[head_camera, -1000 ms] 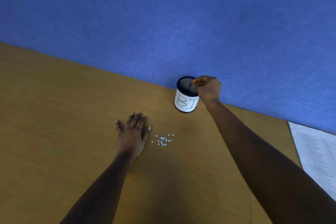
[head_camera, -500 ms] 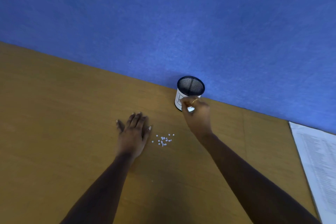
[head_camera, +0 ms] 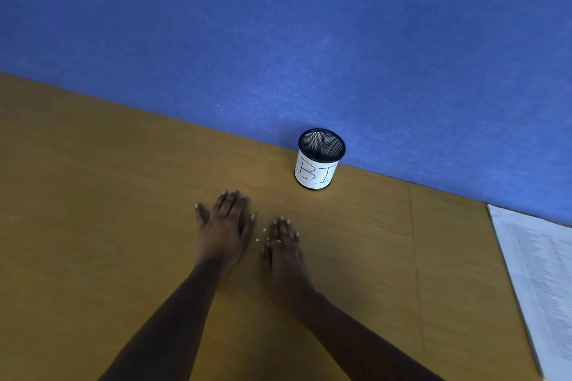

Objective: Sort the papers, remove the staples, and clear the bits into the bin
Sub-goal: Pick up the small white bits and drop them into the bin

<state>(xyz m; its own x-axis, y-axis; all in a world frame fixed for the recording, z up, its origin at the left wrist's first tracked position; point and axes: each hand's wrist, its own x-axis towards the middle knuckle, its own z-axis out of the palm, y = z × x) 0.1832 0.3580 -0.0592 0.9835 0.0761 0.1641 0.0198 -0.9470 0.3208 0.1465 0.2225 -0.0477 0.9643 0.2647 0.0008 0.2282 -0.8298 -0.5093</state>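
A black mesh bin (head_camera: 320, 161) with a white label stands upright on the wooden desk (head_camera: 93, 195) against the blue partition. My left hand (head_camera: 224, 223) lies flat on the desk, fingers straight. My right hand (head_camera: 283, 241) rests palm down just to its right, fingers extended, over the small white paper bits (head_camera: 261, 235). Only a few bits show in the gap between the two hands; the others are hidden under my right hand. Neither hand holds anything that I can see.
A stack of printed papers (head_camera: 538, 281) lies at the desk's right edge. The blue partition (head_camera: 309, 25) rises right behind the bin.
My right hand left the bin's rim and came back down toward me, landing over the pile of bits beside my left hand. The left hand stayed put.
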